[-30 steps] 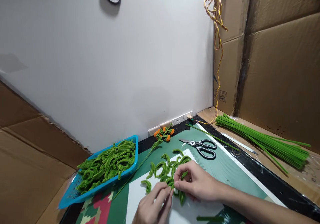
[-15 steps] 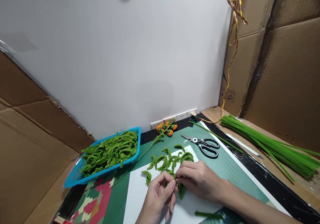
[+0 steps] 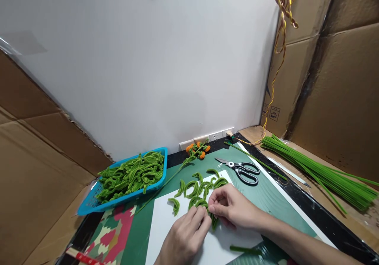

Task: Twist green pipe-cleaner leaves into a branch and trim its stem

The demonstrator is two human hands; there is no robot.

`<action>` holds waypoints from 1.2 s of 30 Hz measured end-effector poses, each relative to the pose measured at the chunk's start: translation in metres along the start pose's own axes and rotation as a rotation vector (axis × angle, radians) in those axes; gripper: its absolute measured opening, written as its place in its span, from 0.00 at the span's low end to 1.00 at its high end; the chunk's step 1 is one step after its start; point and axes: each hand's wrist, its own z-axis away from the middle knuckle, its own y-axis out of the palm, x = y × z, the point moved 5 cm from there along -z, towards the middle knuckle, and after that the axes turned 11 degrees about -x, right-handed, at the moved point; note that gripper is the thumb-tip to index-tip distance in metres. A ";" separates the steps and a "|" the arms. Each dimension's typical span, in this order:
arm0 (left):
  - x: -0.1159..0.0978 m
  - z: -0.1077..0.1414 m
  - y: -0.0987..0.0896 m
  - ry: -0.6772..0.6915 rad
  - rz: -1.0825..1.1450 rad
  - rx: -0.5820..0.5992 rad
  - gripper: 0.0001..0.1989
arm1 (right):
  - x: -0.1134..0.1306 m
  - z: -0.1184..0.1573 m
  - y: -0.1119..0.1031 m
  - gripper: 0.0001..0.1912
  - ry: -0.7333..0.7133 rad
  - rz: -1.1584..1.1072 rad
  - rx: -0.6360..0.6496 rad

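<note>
Over a white sheet, my left hand and my right hand meet with fingertips pinched close together. Whatever lies between the fingers is too small and hidden to make out. Right behind and between them are curled green fuzzy pieces, several of them spread on the sheet, one under my right hand's fingers. One curved piece lies apart to the left. A short straight green piece rests near the front edge, below my right hand.
A blue basket heaped with green pieces stands at left. Scissors lie on the green mat. Behind is an orange-flowered stem. A bundle of green stems is at right, beside cardboard walls.
My left hand has rolled over so its back faces up, and my right hand's fingers have curled and turned. The view has shifted slightly.
</note>
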 end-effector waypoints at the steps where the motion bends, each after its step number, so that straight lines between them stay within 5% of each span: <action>1: 0.000 0.000 0.000 0.001 0.004 0.003 0.16 | 0.000 0.000 -0.001 0.11 0.027 -0.014 0.021; 4: 0.004 0.002 0.002 -0.096 0.119 0.000 0.13 | 0.006 0.005 -0.005 0.08 0.025 0.060 0.087; 6: 0.008 0.005 0.004 -0.242 0.245 0.000 0.11 | 0.015 0.009 -0.007 0.04 -0.112 0.215 0.075; 10: 0.018 0.015 0.016 -0.779 0.543 0.046 0.07 | 0.030 0.020 -0.007 0.04 -0.658 0.649 -0.069; 14: 0.014 0.030 0.037 -1.376 1.087 0.123 0.18 | 0.026 0.029 -0.005 0.10 -1.025 0.925 -0.169; 18: 0.002 0.033 0.050 -1.661 1.521 0.160 0.21 | 0.031 0.039 -0.003 0.13 -1.237 1.049 -0.183; 22: 0.003 0.031 0.049 -1.583 1.514 0.144 0.21 | 0.036 0.042 -0.003 0.14 -1.275 1.042 -0.193; 27: 0.007 0.030 0.041 -1.439 1.224 0.168 0.18 | 0.025 0.036 -0.004 0.14 -1.130 1.015 -0.194; 31: 0.013 0.014 0.023 -1.136 0.830 0.158 0.09 | 0.017 0.031 -0.002 0.11 -0.943 1.016 -0.120; 36: 0.012 0.006 0.016 -0.851 0.633 0.212 0.09 | 0.016 0.030 0.003 0.12 -0.803 1.035 -0.093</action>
